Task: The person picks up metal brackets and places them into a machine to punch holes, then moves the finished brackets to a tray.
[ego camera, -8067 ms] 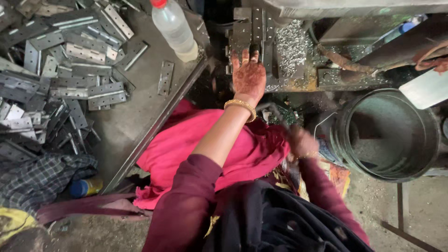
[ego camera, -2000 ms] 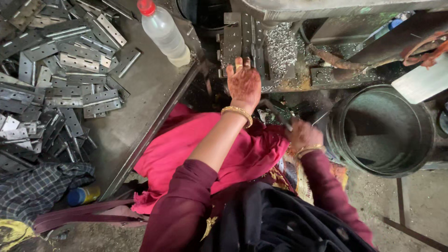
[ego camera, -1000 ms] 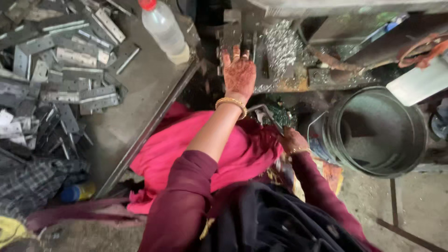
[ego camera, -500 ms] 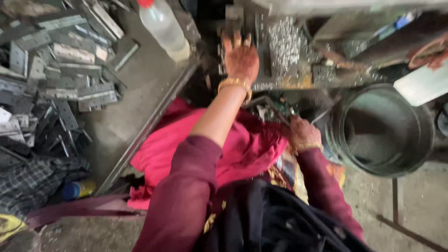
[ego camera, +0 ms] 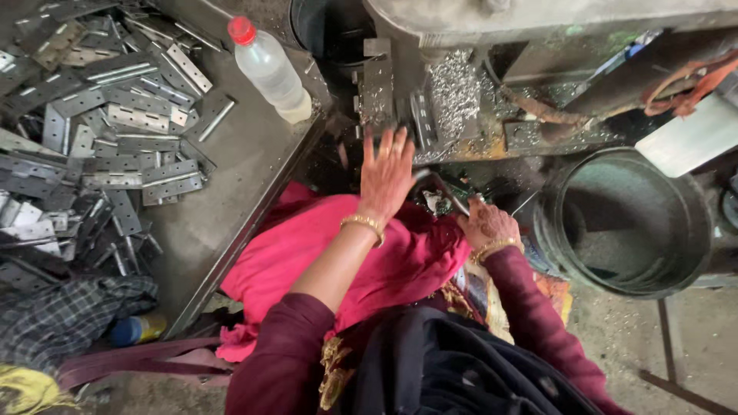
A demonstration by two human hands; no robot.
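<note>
Pulled back, left hand (ego camera: pixel 387 173) spreads open — right hand (ego camera: pixel 486 223) grips handle (ego camera: pixel 442 188) beside bucket (ego camera: pixel 626 223).

Head camera, looking steeply down

It sits close over the lap; the machine bed (ego camera: pixel 461 115) lies at 12 o'clock, the bucket (ego camera: pixel 630 223) at 3.

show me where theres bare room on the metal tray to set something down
Bare strip on the metal tray, between the hinge plates and its right rim, below the plastic bottle. The left is crowded with plates. The left hand hovers beyond the rim.
</note>
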